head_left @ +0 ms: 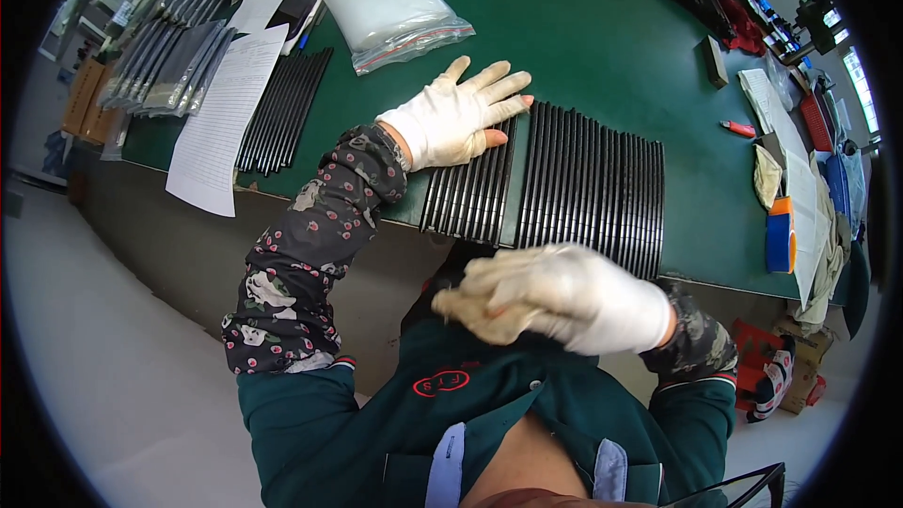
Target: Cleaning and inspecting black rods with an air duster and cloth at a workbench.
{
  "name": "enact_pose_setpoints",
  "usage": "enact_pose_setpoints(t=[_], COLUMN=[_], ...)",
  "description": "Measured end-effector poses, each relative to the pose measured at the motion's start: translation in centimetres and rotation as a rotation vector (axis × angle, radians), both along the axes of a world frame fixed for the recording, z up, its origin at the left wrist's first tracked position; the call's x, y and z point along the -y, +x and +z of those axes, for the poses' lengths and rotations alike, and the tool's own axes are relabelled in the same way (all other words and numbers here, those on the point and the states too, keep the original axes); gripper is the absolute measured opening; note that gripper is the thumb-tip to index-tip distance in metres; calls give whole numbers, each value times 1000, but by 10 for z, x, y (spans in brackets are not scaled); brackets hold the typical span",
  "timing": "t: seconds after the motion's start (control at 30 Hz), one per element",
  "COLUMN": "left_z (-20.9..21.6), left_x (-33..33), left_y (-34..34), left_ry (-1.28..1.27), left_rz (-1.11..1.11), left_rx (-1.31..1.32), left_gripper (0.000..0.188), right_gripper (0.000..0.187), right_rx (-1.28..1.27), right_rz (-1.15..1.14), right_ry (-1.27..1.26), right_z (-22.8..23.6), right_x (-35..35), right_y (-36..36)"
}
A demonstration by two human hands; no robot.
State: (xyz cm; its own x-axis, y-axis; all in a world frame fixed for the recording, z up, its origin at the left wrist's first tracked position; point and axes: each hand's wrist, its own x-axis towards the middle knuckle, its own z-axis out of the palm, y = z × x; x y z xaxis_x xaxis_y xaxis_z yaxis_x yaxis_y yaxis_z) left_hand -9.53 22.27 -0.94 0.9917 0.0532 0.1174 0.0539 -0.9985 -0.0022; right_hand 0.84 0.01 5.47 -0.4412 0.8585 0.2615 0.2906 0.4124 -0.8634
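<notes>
Two rows of thin black rods lie side by side at the table's front edge, a smaller left row (467,199) and a wider right row (591,183). My left hand (456,118), in a white glove with bare fingertips, lies spread over the upper end of the left row. Just in front of the rods' near ends is my right hand (588,296), also gloved and slightly blurred. Its fingers are closed on what looks like a crumpled beige cloth (484,318).
More black rods (285,113) lie at the left beside a printed sheet (221,136). Behind my left hand rests a clear zip bag (390,9). Wrapped bundles (169,66) are stacked far left. At the right are a red-handled cutter (737,129) and a blue-and-orange tape roll (781,237).
</notes>
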Motion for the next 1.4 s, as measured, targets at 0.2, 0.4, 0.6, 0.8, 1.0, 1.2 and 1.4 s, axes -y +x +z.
enact_pose_setpoints(t=[0.2, 0.4, 0.6, 0.8, 1.0, 1.2, 1.4], left_z=[22, 1, -18, -29, -28, -24, -16], left_x=[31, 94, 107, 110, 108, 111, 112], left_y=[-61, -97, -77, -79, -76, -80, -76], left_ry=[-205, -236, -210, -262, -317, -332, -233], left_rz=[45, -137, -180, -127, -118, -87, -106], left_rx=[380, 271, 323, 511, 498, 421, 509], left_gripper=[56, 46, 57, 53, 51, 38, 28], right_gripper=[29, 30, 34, 32, 27, 22, 25], right_rx=[-142, 2, 373, 634, 549, 257, -353], right_rz=[-676, -865, -163, 137, -24, 38, -464], right_ry=[-72, 50, 429, 433, 365, 43, -212], right_z=[28, 13, -10, -42, -46, -35, -5], right_x=[21, 0, -51, -82, -105, -93, -110], right_y=[73, 92, 53, 46, 50, 46, 78])
